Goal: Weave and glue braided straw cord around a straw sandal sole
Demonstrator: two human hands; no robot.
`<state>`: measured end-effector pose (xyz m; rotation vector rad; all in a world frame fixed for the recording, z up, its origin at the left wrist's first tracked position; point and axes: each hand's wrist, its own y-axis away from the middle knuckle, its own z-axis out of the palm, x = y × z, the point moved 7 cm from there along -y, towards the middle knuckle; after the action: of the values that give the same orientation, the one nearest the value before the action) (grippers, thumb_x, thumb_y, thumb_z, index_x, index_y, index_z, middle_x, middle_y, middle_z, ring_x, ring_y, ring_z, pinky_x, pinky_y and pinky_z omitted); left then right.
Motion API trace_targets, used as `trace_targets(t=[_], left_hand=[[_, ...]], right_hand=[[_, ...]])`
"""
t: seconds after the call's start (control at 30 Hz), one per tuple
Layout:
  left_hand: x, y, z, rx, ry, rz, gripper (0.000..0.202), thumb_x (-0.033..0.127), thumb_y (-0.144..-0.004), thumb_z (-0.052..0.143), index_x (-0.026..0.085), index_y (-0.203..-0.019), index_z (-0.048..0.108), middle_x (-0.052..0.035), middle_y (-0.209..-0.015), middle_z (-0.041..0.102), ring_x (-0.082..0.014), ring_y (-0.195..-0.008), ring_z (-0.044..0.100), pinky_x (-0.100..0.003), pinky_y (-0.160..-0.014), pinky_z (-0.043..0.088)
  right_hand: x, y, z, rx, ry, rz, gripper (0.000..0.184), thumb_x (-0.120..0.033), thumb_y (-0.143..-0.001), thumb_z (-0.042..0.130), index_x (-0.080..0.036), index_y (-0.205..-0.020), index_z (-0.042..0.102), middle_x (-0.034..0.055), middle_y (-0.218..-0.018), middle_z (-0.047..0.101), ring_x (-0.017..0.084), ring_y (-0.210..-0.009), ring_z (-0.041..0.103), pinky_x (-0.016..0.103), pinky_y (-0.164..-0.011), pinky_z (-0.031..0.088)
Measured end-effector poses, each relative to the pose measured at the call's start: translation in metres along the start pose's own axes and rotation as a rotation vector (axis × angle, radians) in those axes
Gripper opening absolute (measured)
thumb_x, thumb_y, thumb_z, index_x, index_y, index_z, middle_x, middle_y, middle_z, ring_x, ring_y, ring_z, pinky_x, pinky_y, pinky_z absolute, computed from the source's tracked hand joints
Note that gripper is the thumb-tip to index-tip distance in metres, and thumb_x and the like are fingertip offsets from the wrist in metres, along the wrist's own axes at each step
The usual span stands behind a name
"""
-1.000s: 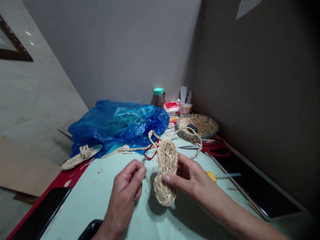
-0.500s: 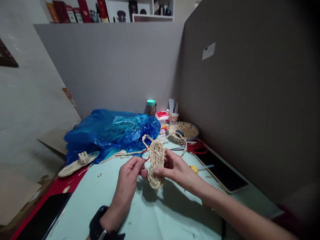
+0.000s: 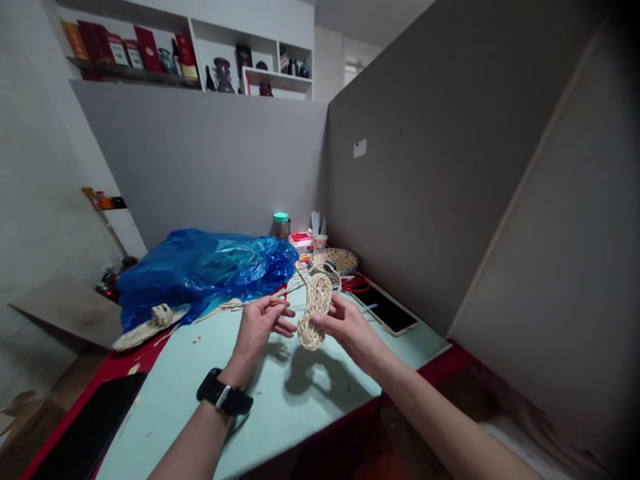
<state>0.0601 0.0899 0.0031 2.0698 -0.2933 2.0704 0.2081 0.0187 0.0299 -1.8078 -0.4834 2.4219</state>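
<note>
Left grip looser, right grip around sole

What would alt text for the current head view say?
The right hand holds a sole-shaped straw weaving above a pale green tabletop, the left hand close beside it. Behind them lie a crumpled blue plastic bag and a shallow woven basket.

Right hand partly hidden behind woven sole, black slab cut off below, wall card illegible
</note>
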Motion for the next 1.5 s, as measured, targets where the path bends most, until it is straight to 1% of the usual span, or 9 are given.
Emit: trace_targets(t=[0.13, 0.4, 0.57, 0.7, 0.77, 0.87, 0.93, 1.27, 1.5], left_hand=[[-0.002, 0.004, 0.003, 0.007, -0.045, -0.03, 0.037, 0.034, -0.094, 0.063, 0.018, -0.128, 0.059, -0.0104, -0.128, 0.063, -0.0253, -0.106, 0.066, -0.047, -0.087, 0.057], [0.005, 0.005, -0.003, 0.111, -0.076, 0.105, 0.036, 0.036, -0.094, 0.064, 0.018, -0.125, 0.061, -0.0088, -0.128, 0.064, -0.0273, -0.107, 0.066, -0.047, -0.088, 0.057], [0.009, 0.003, -0.004, 0.092, -0.032, 0.143, 0.037, 0.034, -0.094, 0.063, 0.018, -0.127, 0.06, -0.0102, -0.128, 0.063, -0.0256, -0.106, 0.066, -0.047, -0.088, 0.057], [0.012, 0.0, -0.006, 0.048, 0.028, 0.159, 0.037, 0.034, -0.095, 0.063, 0.018, -0.128, 0.059, -0.0104, -0.128, 0.063, -0.0248, -0.105, 0.066, -0.047, -0.087, 0.057], [0.014, 0.001, -0.007, 0.04, 0.046, 0.172, 0.032, 0.034, -0.095, 0.063, 0.017, -0.121, 0.062, -0.0092, -0.119, 0.067, -0.0227, -0.098, 0.068, -0.043, -0.082, 0.058], [0.022, 0.008, -0.009, 0.057, 0.069, 0.189, 0.013, 0.029, -0.087, 0.068, 0.015, -0.087, 0.068, -0.0031, -0.087, 0.071, -0.0184, -0.08, 0.07, -0.032, -0.071, 0.059], [0.028, 0.016, -0.013, 0.079, 0.079, 0.185, 0.011, 0.024, -0.077, 0.073, 0.016, -0.072, 0.067, -0.0007, -0.074, 0.07, -0.0172, -0.072, 0.07, -0.027, -0.064, 0.059], [0.021, 0.059, -0.049, 0.222, 0.046, 0.036, 0.028, 0.038, -0.073, 0.08, 0.013, -0.083, 0.074, -0.011, -0.08, 0.08, -0.0283, -0.069, 0.078, -0.035, -0.056, 0.064], [0.007, 0.076, -0.068, 0.346, -0.046, 0.066, 0.019, 0.033, -0.076, 0.078, 0.015, -0.074, 0.071, -0.001, -0.061, 0.071, -0.0118, -0.049, 0.063, -0.021, -0.05, 0.051]], right_hand=[[-0.004, 0.009, 0.001, 0.015, 0.005, -0.012, 0.029, -0.034, -0.099, 0.063, -0.015, -0.122, 0.061, 0.0079, -0.115, 0.065, 0.022, -0.096, 0.066, 0.041, -0.084, 0.057], [-0.001, 0.009, 0.011, 0.013, 0.037, -0.006, 0.031, -0.03, -0.096, 0.067, -0.015, -0.122, 0.06, 0.0078, -0.117, 0.066, 0.023, -0.1, 0.066, 0.046, -0.092, 0.054], [0.007, 0.005, 0.018, -0.006, 0.002, 0.033, 0.049, -0.033, -0.082, 0.081, -0.02, -0.122, 0.055, 0.007, -0.114, 0.07, 0.025, -0.105, 0.067, 0.04, -0.095, 0.051], [0.01, 0.001, 0.021, -0.031, -0.05, 0.052, 0.046, -0.031, -0.083, 0.08, -0.024, -0.121, 0.056, 0.0068, -0.121, 0.069, 0.025, -0.111, 0.065, 0.038, -0.097, 0.051], [0.012, -0.001, 0.023, -0.038, -0.075, 0.06, 0.047, -0.029, -0.083, 0.08, -0.025, -0.122, 0.055, 0.0069, -0.122, 0.068, 0.025, -0.114, 0.064, 0.039, -0.099, 0.05], [0.016, -0.002, 0.027, -0.055, -0.11, 0.084, 0.046, -0.03, -0.081, 0.081, -0.024, -0.118, 0.055, 0.0082, -0.122, 0.068, 0.027, -0.115, 0.064, 0.041, -0.099, 0.05], [0.019, -0.002, 0.031, -0.075, -0.128, 0.108, 0.044, -0.032, -0.081, 0.081, -0.023, -0.115, 0.054, 0.0086, -0.122, 0.068, 0.027, -0.114, 0.065, 0.041, -0.097, 0.051], [0.024, -0.003, 0.037, -0.13, -0.138, 0.211, 0.043, -0.029, -0.084, 0.075, -0.022, -0.121, 0.055, 0.0065, -0.115, 0.07, 0.023, -0.105, 0.067, 0.034, -0.088, 0.053], [0.026, -0.003, 0.041, -0.155, -0.142, 0.237, 0.04, -0.032, -0.079, 0.08, -0.021, -0.111, 0.059, 0.0048, -0.104, 0.072, 0.023, -0.097, 0.067, 0.032, -0.082, 0.051]])
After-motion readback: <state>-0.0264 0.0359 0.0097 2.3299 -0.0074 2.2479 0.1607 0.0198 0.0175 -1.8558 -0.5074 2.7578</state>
